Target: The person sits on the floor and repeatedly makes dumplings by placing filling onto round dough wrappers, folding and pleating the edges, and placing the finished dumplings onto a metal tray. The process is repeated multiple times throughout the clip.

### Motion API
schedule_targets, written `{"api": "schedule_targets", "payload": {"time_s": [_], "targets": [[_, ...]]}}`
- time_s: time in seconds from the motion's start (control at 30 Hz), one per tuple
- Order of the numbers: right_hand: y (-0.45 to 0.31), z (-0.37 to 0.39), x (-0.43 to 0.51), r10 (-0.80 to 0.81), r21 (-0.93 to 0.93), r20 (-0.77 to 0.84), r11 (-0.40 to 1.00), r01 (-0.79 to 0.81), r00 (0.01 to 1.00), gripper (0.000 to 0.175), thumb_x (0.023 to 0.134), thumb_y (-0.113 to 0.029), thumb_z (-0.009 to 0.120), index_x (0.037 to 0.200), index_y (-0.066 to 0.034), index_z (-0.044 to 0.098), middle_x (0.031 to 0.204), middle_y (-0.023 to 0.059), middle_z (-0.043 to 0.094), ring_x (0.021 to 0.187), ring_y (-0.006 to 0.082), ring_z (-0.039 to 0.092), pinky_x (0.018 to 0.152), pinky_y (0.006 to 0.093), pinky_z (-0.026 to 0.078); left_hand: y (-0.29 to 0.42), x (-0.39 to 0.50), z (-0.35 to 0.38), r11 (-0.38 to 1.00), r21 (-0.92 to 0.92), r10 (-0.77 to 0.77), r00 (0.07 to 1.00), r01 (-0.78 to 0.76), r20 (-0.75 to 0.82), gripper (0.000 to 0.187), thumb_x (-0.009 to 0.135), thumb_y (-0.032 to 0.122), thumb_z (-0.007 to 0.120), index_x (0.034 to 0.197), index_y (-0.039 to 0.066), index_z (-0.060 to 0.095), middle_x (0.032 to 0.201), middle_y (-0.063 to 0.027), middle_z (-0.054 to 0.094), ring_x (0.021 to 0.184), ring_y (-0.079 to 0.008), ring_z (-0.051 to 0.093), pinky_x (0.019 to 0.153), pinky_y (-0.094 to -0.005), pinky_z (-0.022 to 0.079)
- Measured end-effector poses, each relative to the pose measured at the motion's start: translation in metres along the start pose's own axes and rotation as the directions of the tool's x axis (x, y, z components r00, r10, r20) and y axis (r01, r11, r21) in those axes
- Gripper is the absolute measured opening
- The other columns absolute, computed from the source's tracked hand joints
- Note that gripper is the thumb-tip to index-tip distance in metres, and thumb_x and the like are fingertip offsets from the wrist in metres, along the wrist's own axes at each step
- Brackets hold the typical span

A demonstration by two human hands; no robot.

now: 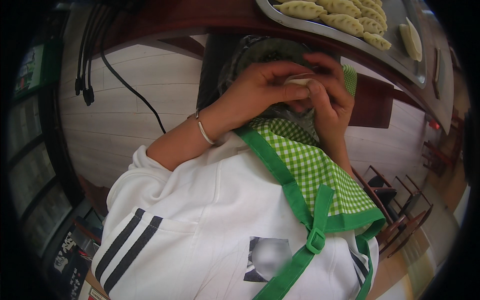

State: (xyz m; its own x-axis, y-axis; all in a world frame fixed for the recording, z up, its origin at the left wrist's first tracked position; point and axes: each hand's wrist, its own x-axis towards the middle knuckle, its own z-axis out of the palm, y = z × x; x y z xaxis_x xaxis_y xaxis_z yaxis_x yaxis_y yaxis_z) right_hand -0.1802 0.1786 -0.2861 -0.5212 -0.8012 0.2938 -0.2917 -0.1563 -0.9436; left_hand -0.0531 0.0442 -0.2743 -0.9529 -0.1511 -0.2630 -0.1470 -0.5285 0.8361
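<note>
My left hand [262, 84] and my right hand [332, 84] meet in front of my chest, both pinching a pale dumpling [300, 80] between thumbs and fingers. Most of the dumpling is hidden by the fingers. Behind the hands, low in my lap, is a round bowl [258, 52] with plastic film around it and dark greenish contents. On a metal tray [397, 63] at the top right lie several pleated dumplings [341, 23] in rows. A folded, pale piece of dough [411, 40] lies apart at the tray's right side.
The tray rests on a dark red wooden table [225, 17] along the top. Black cables [123, 80] hang at the upper left over the plank floor [123, 101]. A green checked apron [307, 161] covers part of my chest. Chairs [401, 198] stand at the right.
</note>
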Motion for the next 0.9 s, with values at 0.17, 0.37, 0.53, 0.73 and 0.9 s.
{"api": "schedule_targets", "payload": {"time_s": [0.17,0.37,0.53,0.73,0.9], "targets": [[-0.0105,-0.0014,-0.0045,0.224,0.504,-0.058,0.848,-0.165,0.973,0.027,0.088,-0.012,0.064,0.109,0.0032,0.070,0.126,0.0169,0.058,0.108,0.0227,0.060,0.093,0.0319,0.046,-0.0003,0.0013,0.0020,0.989,-0.146,0.009,1.000,-0.009,0.000,0.041,0.094,0.009,0.061,0.133,0.000,0.051,0.114,-0.0111,0.064,0.101,-0.0194,0.064,0.089,-0.0286,0.052],[-0.0074,-0.0092,-0.0032,-0.040,0.186,-0.047,0.981,0.048,0.998,0.034,0.083,-0.015,0.069,0.113,0.0023,0.070,0.124,0.0188,0.060,0.114,0.0248,0.057,0.098,0.0354,0.044,0.0003,-0.0004,0.0045,0.969,-0.247,0.024,1.000,-0.020,0.014,0.042,0.095,0.009,0.060,0.134,0.000,0.050,0.116,-0.0106,0.064,0.101,-0.0175,0.064,0.092,-0.0291,0.051],[-0.0048,-0.0058,-0.0054,-0.031,-0.067,-0.073,0.997,0.026,0.997,0.025,0.079,-0.010,0.070,0.103,-0.0027,0.075,0.122,0.0173,0.063,0.113,0.0266,0.055,0.098,0.0369,0.042,0.0014,-0.0015,0.0056,0.972,-0.236,0.012,1.000,-0.007,0.020,0.040,0.094,0.011,0.062,0.131,0.000,0.053,0.112,-0.0090,0.064,0.097,-0.0155,0.063,0.090,-0.0283,0.051],[-0.0049,-0.0057,-0.0038,-0.140,-0.234,-0.067,0.965,0.121,0.988,0.019,0.079,-0.008,0.068,0.096,-0.0027,0.076,0.123,0.0165,0.063,0.112,0.0277,0.054,0.097,0.0376,0.041,0.0006,0.0018,0.0078,0.995,-0.097,-0.032,0.999,0.035,0.035,0.036,0.093,0.015,0.064,0.125,-0.001,0.058,0.105,-0.0074,0.065,0.091,-0.0131,0.062,0.086,-0.0270,0.051],[-0.0064,-0.0022,-0.0069,-0.031,0.009,-0.133,0.999,0.033,0.991,0.020,0.081,-0.011,0.066,0.096,-0.0018,0.075,0.123,0.0177,0.062,0.112,0.0283,0.054,0.098,0.0382,0.041,0.0022,-0.0004,0.0078,0.992,-0.128,0.018,1.000,-0.014,0.026,0.036,0.095,0.016,0.062,0.126,-0.001,0.057,0.107,-0.0070,0.064,0.092,-0.0124,0.060,0.085,-0.0263,0.050]]}}
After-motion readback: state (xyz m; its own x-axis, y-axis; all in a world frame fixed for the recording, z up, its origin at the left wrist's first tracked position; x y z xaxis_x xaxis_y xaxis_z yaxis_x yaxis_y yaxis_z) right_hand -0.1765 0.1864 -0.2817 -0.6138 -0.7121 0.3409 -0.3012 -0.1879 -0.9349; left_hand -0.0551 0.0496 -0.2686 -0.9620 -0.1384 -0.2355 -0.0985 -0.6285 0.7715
